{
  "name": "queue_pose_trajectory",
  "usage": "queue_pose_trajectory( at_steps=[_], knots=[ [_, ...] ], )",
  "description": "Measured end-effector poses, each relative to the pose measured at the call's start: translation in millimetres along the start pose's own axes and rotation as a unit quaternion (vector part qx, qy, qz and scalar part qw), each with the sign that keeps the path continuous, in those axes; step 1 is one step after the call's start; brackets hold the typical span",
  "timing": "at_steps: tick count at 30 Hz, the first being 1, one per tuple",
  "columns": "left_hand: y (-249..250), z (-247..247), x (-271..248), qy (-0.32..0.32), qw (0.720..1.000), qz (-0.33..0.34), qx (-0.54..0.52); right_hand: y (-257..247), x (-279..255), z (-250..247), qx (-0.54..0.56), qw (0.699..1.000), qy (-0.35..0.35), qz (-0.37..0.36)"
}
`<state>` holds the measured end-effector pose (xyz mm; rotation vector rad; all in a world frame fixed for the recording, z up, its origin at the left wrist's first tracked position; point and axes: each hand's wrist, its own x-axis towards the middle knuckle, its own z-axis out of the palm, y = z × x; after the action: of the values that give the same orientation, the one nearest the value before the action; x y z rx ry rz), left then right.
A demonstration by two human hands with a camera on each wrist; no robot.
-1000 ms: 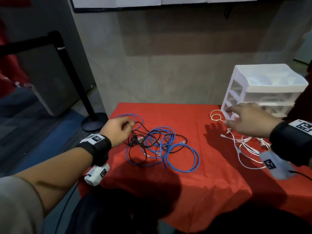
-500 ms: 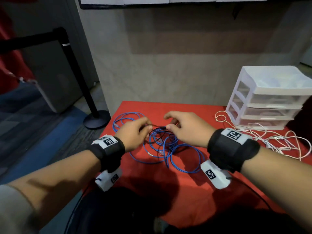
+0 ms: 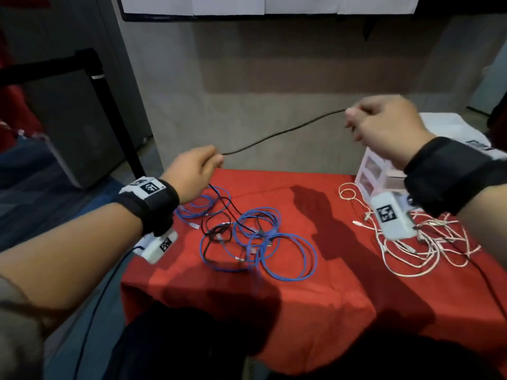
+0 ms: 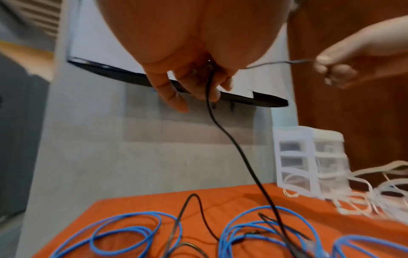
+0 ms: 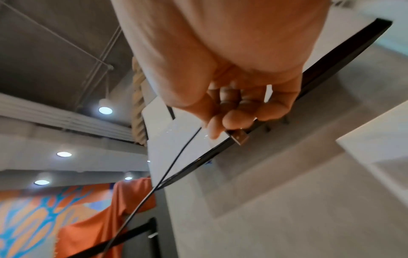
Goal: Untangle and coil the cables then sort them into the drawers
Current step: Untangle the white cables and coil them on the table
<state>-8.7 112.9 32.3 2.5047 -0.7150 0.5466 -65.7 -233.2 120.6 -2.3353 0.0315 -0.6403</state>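
Note:
A thin black cable point(image 3: 279, 134) stretches through the air between my two hands. My left hand point(image 3: 197, 171) pinches it above the table's back left, and from there the black cable point(image 4: 238, 150) hangs down into a tangle of blue cables point(image 3: 258, 239) on the red tablecloth point(image 3: 343, 292). My right hand point(image 3: 384, 127) is raised at the right and pinches the cable's end; its metal plug point(image 5: 239, 137) sticks out past the fingertips. A white three-drawer unit point(image 3: 375, 171) stands at the back right, partly hidden by my right arm. A heap of white cables point(image 3: 417, 242) lies in front of it.
A black stanchion post point(image 3: 115, 116) stands off the table's left side. A grey wall point(image 3: 274, 78) rises close behind the table. The table's left edge point(image 3: 129, 267) drops to the floor.
Both hands have lifted off the blue tangle. The right hand has drawn the black cable's end up and to the right, so a length of cable now spans the air.

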Motion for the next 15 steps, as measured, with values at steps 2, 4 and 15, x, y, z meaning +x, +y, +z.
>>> queue_pose_trajectory(
  at_steps=[2,4,15],
  knots=[
    [-4,0,5,0.009,0.999,-0.035,-0.013,14,1,-13,-0.057,0.997,-0.049,0.033],
    [7,3,12,0.023,0.999,-0.038,-0.031,23,-5,-12,-0.157,0.982,-0.103,0.039],
    [108,20,55,0.013,0.984,0.176,-0.026,-31,-22,35,-0.149,0.965,-0.157,-0.145]
  ],
)
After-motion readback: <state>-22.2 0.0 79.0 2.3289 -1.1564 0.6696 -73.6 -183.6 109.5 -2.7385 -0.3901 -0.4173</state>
